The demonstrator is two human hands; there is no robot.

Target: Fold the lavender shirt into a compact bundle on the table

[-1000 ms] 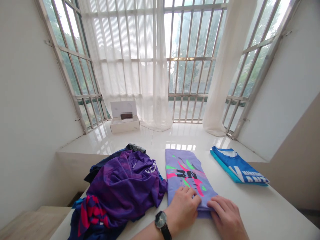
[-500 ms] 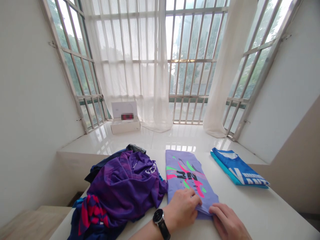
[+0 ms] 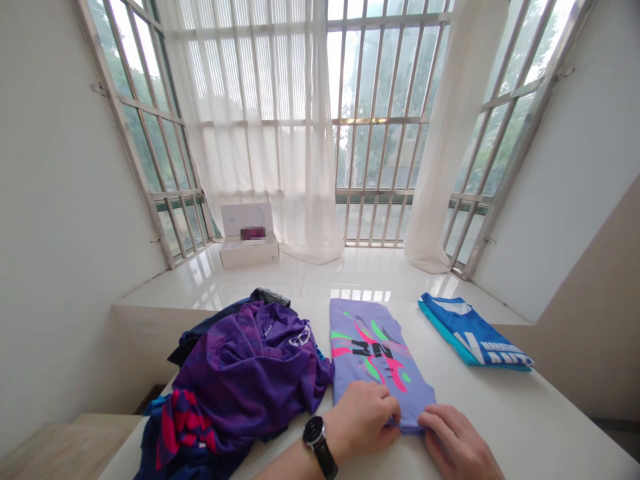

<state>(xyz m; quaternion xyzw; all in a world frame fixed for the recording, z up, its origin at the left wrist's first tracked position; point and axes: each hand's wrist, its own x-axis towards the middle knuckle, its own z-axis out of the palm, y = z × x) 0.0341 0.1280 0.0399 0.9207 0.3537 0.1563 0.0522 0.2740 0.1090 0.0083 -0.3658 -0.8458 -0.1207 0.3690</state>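
Observation:
A lavender T-shirt (image 3: 357, 367) with a bright pink, green and black print lies folded into a long rectangle on the white table. My left hand (image 3: 367, 417), with a black watch (image 3: 315, 433) on the wrist, curls its fingers around the shirt's near edge. At the near right corner, the fingers of my right hand (image 3: 460, 440) pinch the same edge; my right thumb is hidden. Left of it, a purple shirt (image 3: 245, 380) tops a crumpled heap of clothes, touching or almost touching the lavender shirt.
A folded blue shirt (image 3: 475, 333) with white lettering lies on the right, over a teal layer. On the white window ledge (image 3: 320, 273) at the back stands an open white box (image 3: 249, 253). Sheer curtains (image 3: 260, 133) hang before the barred window.
My left fingers have curled further at the shirt's near edge, and the loose layer there now sits closer and flatter. My right hand has stayed at the corner. The view has shifted slightly.

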